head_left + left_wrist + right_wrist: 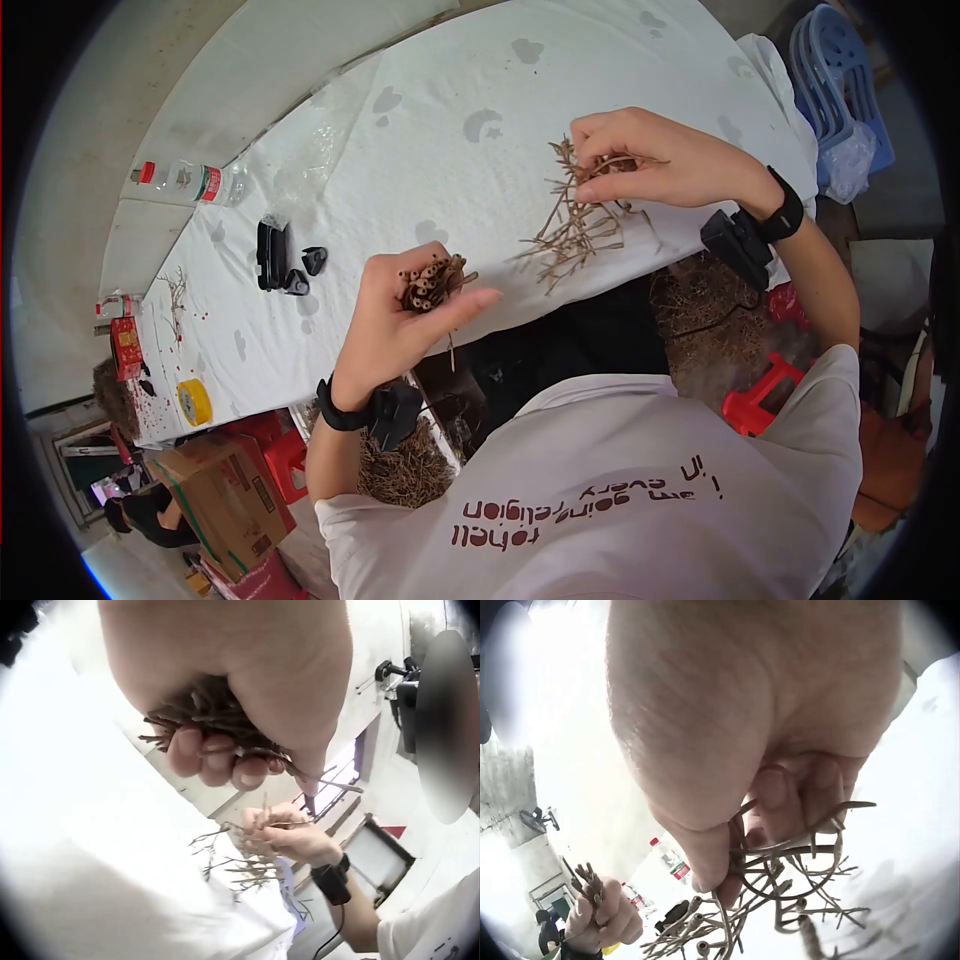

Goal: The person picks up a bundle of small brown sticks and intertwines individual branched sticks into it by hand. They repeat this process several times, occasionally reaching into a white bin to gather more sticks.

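In the head view the left hand (395, 320) grips a tight bundle of brown stems (432, 283), their cut ends facing up. To its right, the right hand (670, 165) pinches a loose spray of branching twigs (580, 235) over the table edge. The left wrist view shows the left fingers (217, 759) curled round the stem bundle (210, 712), with the twigs of the other hand beyond. In the right wrist view thumb and fingers close on the curved twigs (780, 859), which spread below. The two hands are apart.
On the white-covered table (420, 180) lie a black case (271, 255), small black pieces, plastic bottles (190, 182) and yellow tape (194, 401). Below the table edge are containers of twigs (405, 470), a cardboard box (225, 500) and red stools (762, 392). Blue stools (840, 80) stand at the far right.
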Demonstrator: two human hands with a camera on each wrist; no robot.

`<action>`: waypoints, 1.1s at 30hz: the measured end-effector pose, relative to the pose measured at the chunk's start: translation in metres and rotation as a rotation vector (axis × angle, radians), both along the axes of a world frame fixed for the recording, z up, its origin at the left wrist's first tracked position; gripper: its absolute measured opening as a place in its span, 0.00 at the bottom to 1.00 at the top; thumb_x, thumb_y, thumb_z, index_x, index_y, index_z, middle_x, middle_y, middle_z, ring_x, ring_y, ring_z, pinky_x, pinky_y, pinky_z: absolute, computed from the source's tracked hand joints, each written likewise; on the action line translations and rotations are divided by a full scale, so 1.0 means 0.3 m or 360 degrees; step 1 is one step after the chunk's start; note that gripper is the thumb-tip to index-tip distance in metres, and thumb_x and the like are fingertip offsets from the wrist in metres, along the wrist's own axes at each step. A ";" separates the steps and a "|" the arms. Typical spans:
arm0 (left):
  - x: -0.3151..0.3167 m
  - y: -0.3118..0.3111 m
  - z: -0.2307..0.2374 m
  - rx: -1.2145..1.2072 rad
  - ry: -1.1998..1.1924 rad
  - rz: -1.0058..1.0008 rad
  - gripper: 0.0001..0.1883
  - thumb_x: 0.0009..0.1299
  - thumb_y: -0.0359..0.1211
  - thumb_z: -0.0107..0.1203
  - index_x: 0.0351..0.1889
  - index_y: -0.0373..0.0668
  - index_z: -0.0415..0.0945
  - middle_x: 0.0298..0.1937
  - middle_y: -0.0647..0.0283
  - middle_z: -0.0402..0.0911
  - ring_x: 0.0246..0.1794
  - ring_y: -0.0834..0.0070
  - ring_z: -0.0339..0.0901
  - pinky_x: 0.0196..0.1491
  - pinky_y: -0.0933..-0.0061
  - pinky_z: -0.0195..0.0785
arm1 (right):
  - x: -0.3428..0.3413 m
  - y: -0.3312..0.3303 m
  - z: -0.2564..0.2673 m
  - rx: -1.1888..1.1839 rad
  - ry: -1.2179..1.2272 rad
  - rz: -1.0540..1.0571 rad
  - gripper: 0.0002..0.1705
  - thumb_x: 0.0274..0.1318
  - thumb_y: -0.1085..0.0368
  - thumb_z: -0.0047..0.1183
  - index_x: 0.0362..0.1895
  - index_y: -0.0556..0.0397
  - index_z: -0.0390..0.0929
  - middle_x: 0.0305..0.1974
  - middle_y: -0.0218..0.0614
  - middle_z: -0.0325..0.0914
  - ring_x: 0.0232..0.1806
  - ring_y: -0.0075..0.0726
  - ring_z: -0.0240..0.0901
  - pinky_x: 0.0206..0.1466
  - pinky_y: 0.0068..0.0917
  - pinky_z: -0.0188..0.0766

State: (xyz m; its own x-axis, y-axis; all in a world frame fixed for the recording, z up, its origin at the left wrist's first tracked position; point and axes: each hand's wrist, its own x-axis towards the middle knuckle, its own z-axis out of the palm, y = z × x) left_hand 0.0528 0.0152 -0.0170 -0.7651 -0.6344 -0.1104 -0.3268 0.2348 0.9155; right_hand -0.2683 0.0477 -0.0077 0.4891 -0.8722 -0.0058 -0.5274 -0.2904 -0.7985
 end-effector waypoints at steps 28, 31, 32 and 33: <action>-0.217 0.015 -0.100 -0.0817 0.0582 -0.0034 0.10 0.56 0.22 0.68 0.29 0.36 0.76 0.32 0.60 0.82 0.31 0.70 0.79 0.30 0.72 0.72 | 0.094 0.060 -0.033 0.1033 -0.0538 -0.0505 0.15 0.63 0.57 0.64 0.29 0.55 0.83 0.22 0.22 0.74 0.24 0.11 0.64 0.25 0.16 0.56; -0.204 0.025 -0.101 -0.0160 0.0239 0.0263 0.09 0.61 0.23 0.68 0.28 0.36 0.76 0.28 0.62 0.82 0.28 0.79 0.77 0.32 0.75 0.72 | 0.087 0.057 -0.037 0.0927 -0.0494 -0.0431 0.17 0.65 0.56 0.62 0.28 0.55 0.83 0.21 0.22 0.74 0.23 0.12 0.63 0.25 0.17 0.56; -0.206 0.023 -0.102 -0.0161 0.0239 0.0269 0.09 0.61 0.23 0.68 0.28 0.36 0.76 0.28 0.62 0.82 0.28 0.79 0.77 0.32 0.75 0.72 | 0.086 0.055 -0.038 0.0874 -0.0474 -0.0395 0.18 0.66 0.56 0.61 0.27 0.55 0.83 0.21 0.22 0.74 0.23 0.12 0.63 0.25 0.18 0.56; -0.215 0.019 -0.103 -0.0043 0.0342 0.0367 0.08 0.63 0.23 0.68 0.29 0.35 0.77 0.27 0.62 0.82 0.28 0.80 0.77 0.32 0.75 0.72 | 0.087 0.055 -0.041 0.0876 -0.0471 -0.0390 0.18 0.66 0.56 0.61 0.27 0.55 0.83 0.21 0.22 0.74 0.23 0.12 0.63 0.25 0.18 0.56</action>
